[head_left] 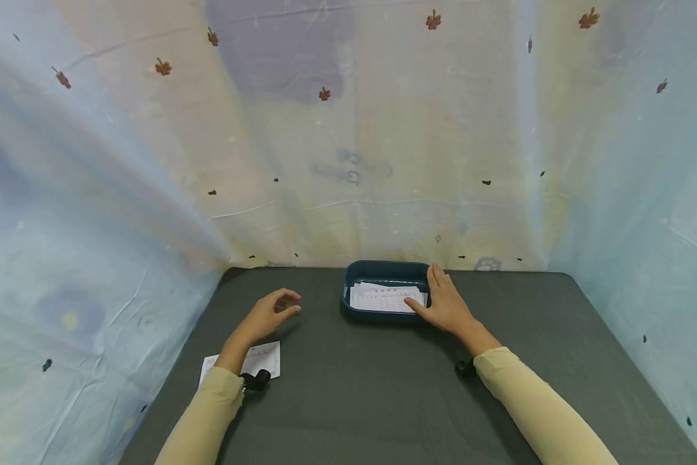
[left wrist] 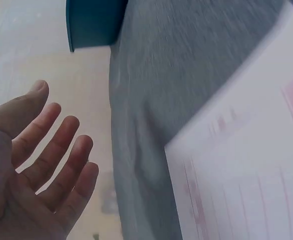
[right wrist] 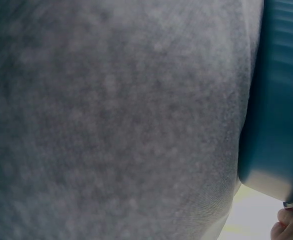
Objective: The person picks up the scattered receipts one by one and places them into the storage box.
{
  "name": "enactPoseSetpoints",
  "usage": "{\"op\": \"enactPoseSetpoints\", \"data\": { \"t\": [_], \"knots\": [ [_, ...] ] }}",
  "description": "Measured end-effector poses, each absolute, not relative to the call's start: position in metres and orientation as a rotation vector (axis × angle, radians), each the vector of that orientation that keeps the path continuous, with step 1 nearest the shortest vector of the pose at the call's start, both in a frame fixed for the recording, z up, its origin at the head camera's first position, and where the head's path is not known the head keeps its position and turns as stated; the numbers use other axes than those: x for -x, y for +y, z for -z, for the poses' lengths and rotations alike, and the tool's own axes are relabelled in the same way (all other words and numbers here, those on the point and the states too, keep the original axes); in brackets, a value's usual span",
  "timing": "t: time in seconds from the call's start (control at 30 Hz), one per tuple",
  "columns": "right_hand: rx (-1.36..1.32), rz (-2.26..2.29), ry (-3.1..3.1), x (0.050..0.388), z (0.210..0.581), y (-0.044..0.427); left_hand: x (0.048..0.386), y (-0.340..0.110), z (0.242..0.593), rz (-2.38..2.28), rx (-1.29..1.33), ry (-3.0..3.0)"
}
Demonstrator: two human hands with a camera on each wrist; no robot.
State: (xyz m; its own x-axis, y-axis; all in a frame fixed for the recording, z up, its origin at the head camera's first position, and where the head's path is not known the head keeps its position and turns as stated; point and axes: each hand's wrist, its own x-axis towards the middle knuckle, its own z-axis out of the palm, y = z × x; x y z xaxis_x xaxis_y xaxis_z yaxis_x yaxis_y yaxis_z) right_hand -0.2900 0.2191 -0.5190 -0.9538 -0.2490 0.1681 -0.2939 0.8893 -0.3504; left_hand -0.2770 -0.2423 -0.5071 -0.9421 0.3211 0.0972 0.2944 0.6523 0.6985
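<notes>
A dark blue plastic tray with raised walls stands near the table's far edge, and printed paper sheets with a grid lie inside it. My right hand rests at the tray's right end; its fingers lie along the rim, and the thumb reaches over the sheets. In the right wrist view only some fingertips show, beside the tray wall. My left hand hovers left of the tray, fingers loosely bent, holding nothing. Below the left wrist, white printed sheets lie on the table, partly hidden by the forearm.
The grey cloth-covered table extends around the tray. A pale patterned curtain hangs behind the table and at both sides. A dark band with a small device sits on the left wrist, another on the right.
</notes>
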Motion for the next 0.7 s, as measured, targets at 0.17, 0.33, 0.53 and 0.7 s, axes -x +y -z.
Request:
{"op": "enactPoseSetpoints", "data": {
  "t": [0.17,0.33,0.53,0.7],
  "knots": [
    [-0.421,-0.576,-2.932,0.291,0.519,0.220,0.272,-0.264,0.510,-1.153,-0.514,2.839],
    [-0.422,-0.580,-2.935,0.290,0.520,0.220,0.265,-0.286,0.511,-1.101,-0.484,2.849],
    [-0.422,-0.576,-2.936,0.289,0.517,0.219,0.255,-0.309,0.509,-1.062,-0.468,2.862],
    [-0.414,-0.566,-2.941,0.289,0.516,0.219,0.249,-0.327,0.513,-1.034,-0.468,2.873]
  ]
}}
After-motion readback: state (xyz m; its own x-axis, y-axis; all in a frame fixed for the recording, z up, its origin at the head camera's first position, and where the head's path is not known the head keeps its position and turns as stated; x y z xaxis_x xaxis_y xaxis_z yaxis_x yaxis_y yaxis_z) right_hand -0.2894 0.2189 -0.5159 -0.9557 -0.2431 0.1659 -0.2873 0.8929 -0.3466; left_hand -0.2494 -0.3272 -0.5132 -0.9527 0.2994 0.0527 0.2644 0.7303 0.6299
